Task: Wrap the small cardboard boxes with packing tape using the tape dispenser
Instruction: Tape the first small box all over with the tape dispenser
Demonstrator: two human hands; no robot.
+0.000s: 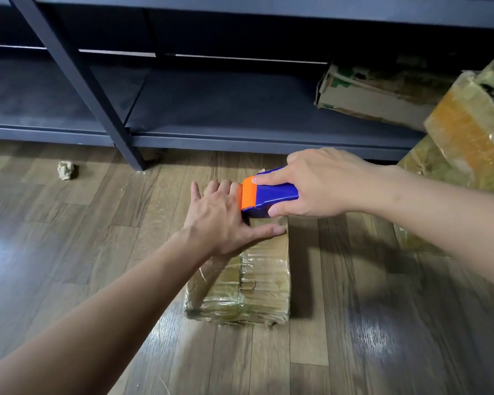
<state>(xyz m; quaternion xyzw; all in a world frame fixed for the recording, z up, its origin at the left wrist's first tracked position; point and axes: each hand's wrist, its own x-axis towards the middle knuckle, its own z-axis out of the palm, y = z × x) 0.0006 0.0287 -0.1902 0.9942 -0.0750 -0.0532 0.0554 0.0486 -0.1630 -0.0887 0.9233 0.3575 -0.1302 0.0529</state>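
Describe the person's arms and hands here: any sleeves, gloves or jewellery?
The left forearm and right forearm are bare, no sleeves in view. The left hand and right hand wear no gloves; no watch, ring or bracelet shows.

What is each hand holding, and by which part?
Right hand grips the tape dispenser by its blue body, index finger on top, thumb on the near side. Left hand holds nothing; it presses flat on the cardboard box.
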